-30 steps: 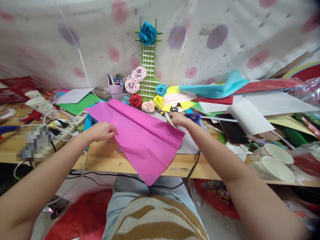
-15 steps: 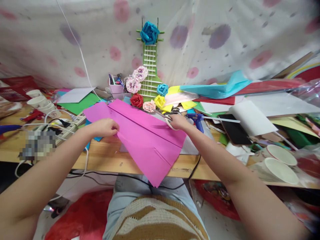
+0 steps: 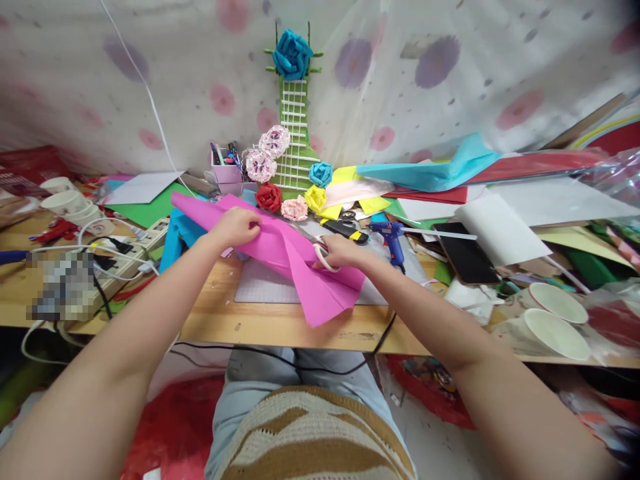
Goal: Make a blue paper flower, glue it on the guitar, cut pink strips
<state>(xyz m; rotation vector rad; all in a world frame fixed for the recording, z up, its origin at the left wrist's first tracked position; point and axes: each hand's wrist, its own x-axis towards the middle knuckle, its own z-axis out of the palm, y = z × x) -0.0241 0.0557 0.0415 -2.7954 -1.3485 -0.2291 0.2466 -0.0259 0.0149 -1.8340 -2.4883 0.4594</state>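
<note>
Pink paper [image 3: 277,248] lies slantwise across the middle of the table [image 3: 210,313], its long axis running from far left to near right. From where I watch, that slant is what matters: both hands sit along it, with the sheet stretching between and past them. A loose flap folds down from its right half toward the near edge, over the grey mat [image 3: 255,288], which shows beneath.

I have the left hand [image 3: 235,227] on the sheet's left half, fingers curled and apparently pinching its near edge, though the fingertips are partly hidden. The right hand [image 3: 345,252] is nearer me, over the right end, gripping the scissors [image 3: 319,247] by their pale handles. Their blades point far left, roughly along the paper's long axis and toward the left hand. I cannot tell whether paper sits between the blades.

To the right of the right hand stands a blue glue gun [image 3: 393,241]; just beyond that hand lies a black and yellow cutter [image 3: 343,230]. Past the sheet's far edge, I see a red flower [image 3: 269,197], close to it.
</note>
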